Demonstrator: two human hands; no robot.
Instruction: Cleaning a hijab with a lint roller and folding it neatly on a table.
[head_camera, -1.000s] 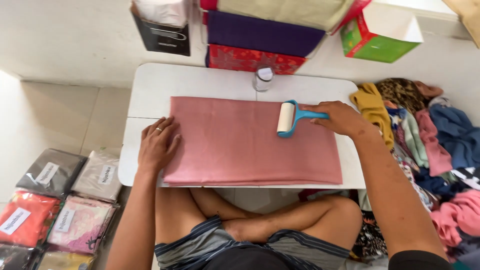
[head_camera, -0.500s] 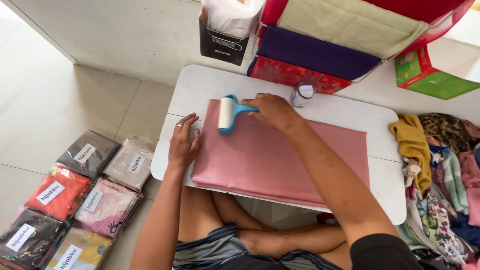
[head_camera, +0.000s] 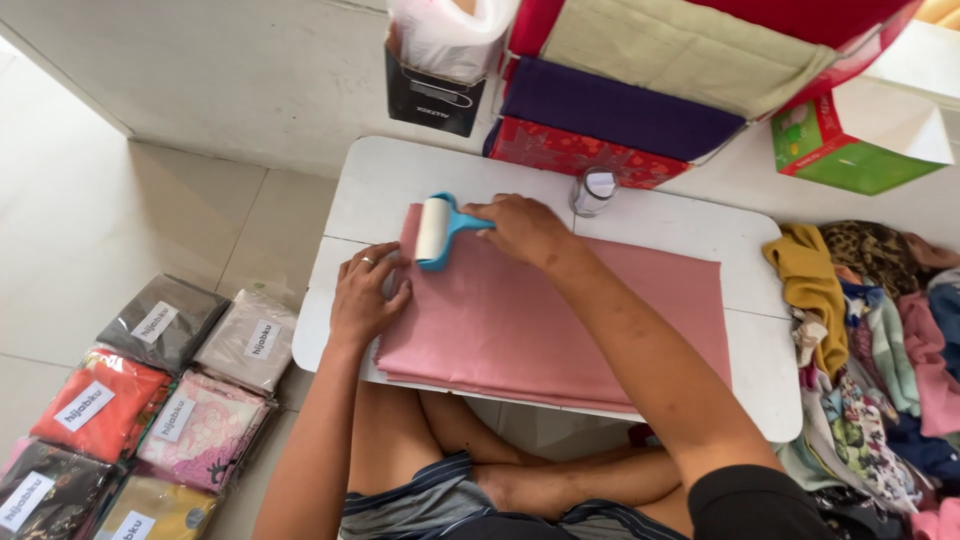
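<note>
In the head view, a folded pink cloth (head_camera: 560, 320) lies flat on a small white desk (head_camera: 690, 225), its long edges running left to right, covering most of the desk top. The right hand (head_camera: 520, 228) is clenched around the blue handle of a lint roller (head_camera: 437, 230), and the roller's white drum rests on the cloth's far left corner. The left hand (head_camera: 365, 297) lies open and flat, palm down, fingers spread, pressing the cloth's left edge just below the roller; its grip is released and holds nothing. A small clear jar (head_camera: 592, 190) stands on the desk's far side, just beyond the cloth. Behind the desk are stacked fabric-covered boxes (head_camera: 610, 110) in red, purple and beige, and a green carton (head_camera: 850, 150) to the right. A heap of mixed coloured clothes (head_camera: 880, 330) sits right of the desk. On the floor at left lie bagged folded fabrics (head_camera: 150, 390) with white labels. The person sits cross-legged under the desk.
</note>
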